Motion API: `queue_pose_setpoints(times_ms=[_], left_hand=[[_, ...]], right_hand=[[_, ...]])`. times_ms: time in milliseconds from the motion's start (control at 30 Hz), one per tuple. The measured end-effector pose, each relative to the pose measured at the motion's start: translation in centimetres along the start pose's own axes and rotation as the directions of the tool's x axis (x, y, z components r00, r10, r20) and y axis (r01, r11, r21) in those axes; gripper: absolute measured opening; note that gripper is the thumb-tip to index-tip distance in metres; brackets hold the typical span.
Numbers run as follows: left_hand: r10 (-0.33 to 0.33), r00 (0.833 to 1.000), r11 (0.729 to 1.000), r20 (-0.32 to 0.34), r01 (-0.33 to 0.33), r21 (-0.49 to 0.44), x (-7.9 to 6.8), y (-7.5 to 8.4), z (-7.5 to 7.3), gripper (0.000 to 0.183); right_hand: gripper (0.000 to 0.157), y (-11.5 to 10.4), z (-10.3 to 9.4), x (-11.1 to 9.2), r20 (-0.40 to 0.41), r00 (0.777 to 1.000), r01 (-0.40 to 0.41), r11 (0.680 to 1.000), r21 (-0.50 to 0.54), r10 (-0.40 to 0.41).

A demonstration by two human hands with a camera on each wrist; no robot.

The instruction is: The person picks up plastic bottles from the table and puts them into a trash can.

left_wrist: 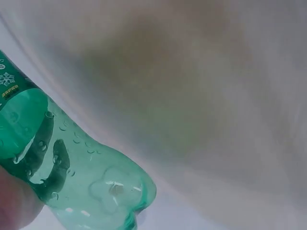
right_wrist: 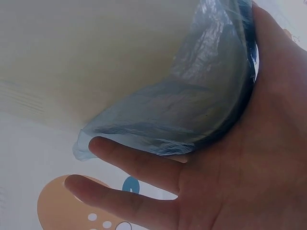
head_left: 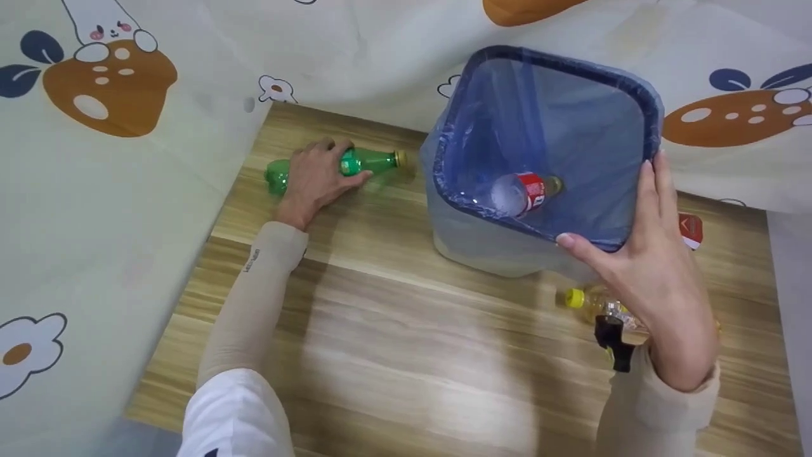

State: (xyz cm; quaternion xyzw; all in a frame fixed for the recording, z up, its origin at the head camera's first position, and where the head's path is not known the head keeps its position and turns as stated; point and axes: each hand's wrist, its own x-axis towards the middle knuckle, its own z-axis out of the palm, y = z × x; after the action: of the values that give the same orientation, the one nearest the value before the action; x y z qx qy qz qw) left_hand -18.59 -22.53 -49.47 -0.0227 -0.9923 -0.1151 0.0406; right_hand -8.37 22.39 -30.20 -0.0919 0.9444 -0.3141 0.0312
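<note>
My left hand (head_left: 314, 178) grips a green plastic bottle (head_left: 374, 162) that lies on its side at the left of the wooden table, its cap pointing right toward the bin. In the left wrist view the lower end of the green bottle (left_wrist: 110, 177) shows, with fingers visible through it. At the front right corner of a bin (head_left: 482, 247) lined with a blue plastic bag (head_left: 583, 133), my right hand (head_left: 660, 273) rests, thumb over the rim and fingers extended along the side. Inside the bin lies a bottle with a red label (head_left: 531, 192).
A yellow-capped bottle (head_left: 593, 301) lies right of the bin, partly hidden by my right wrist. Beyond that wrist sits a small red and white box (head_left: 691, 230). Printed cloth (head_left: 355, 51) hangs behind the wooden table (head_left: 393, 330) and along its left side.
</note>
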Motion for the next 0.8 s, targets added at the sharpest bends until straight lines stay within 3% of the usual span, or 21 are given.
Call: queue_pose_setpoints(times_ms=[267,667,800], left_hand=[[0.008,0.999,0.999,-0.046,-0.010,-0.045,-0.1,0.9,-2.1,0.077],[0.008,0.997,0.997,-0.071,-0.013,-0.073,0.0,1.4,-3.4,0.083],[0.011,0.996,0.995,-0.089,-0.020,-0.100,0.3,1.9,-4.9,0.080]], right_hand=[[0.116,0.1,0.1,0.0,-0.009,1.000,0.009,1.000,0.007,-0.009],[0.115,0.0,0.1,-0.1,0.003,1.000,0.003,1.000,-0.003,-0.003],[0.115,0.0,0.1,-0.1,-0.002,1.000,0.003,1.000,-0.004,-0.003]])
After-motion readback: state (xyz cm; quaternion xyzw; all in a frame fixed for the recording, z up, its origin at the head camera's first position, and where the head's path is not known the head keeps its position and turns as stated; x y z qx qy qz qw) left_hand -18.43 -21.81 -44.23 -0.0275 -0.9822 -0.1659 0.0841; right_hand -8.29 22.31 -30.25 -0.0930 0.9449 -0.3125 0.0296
